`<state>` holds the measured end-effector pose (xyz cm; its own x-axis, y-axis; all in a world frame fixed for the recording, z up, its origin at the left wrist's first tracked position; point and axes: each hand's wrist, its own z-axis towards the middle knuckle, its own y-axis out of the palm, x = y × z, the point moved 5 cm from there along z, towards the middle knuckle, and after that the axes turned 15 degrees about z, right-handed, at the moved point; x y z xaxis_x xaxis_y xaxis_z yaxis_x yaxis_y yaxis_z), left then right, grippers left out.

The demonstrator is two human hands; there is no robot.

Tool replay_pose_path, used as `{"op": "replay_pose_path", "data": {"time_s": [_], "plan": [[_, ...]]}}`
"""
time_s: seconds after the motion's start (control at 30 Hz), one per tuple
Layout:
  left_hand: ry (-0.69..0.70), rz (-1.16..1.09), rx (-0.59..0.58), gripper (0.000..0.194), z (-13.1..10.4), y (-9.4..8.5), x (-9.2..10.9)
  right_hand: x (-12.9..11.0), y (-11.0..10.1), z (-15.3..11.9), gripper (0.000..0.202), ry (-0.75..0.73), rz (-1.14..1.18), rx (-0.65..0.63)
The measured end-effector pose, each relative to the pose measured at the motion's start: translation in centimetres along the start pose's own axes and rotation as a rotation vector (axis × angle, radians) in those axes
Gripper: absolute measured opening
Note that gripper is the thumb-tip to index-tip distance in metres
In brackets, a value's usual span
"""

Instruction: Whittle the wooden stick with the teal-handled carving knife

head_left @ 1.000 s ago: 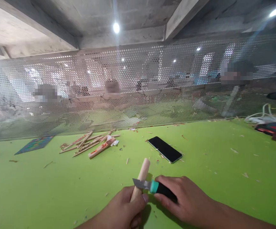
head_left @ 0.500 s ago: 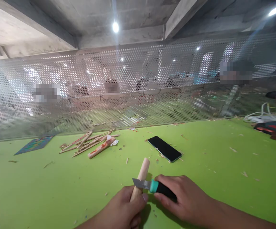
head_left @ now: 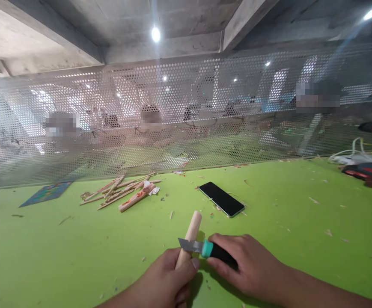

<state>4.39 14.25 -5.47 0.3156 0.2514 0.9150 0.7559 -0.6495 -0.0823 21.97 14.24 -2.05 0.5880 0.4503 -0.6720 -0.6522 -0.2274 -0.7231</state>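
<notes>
My left hand [head_left: 171,278] is closed around the lower end of a round, pale wooden stick [head_left: 193,226], which tilts up and slightly right. In my right hand [head_left: 248,265] is a knife [head_left: 218,253] with a black and teal handle. Its blade points left and lies across the stick, just above my left thumb. Beyond both hands a black phone [head_left: 221,199] lies flat on the green table [head_left: 76,256].
Thin wooden sticks [head_left: 118,192] and a red-stained wood piece [head_left: 136,199] lie back left, beside a patterned card [head_left: 47,193]. A power drill [head_left: 370,171] and white cable [head_left: 354,156] are at far right. A perforated metal screen [head_left: 173,141] borders the table; people show behind it.
</notes>
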Motion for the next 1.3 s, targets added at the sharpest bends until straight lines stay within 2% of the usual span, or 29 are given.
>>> {"op": "replay_pose_path", "data": {"time_s": [1.1,1.3], "plan": [[-0.021,0.021,-0.011,0.054,-0.18,0.07,0.14,-0.09,-0.23,0.15,0.040,-0.017,0.002,0.016],[0.010,0.009,-0.001,0.056,0.02,0.01,0.12,-0.08,-0.16,0.24,0.040,-0.017,-0.015,0.014]]}}
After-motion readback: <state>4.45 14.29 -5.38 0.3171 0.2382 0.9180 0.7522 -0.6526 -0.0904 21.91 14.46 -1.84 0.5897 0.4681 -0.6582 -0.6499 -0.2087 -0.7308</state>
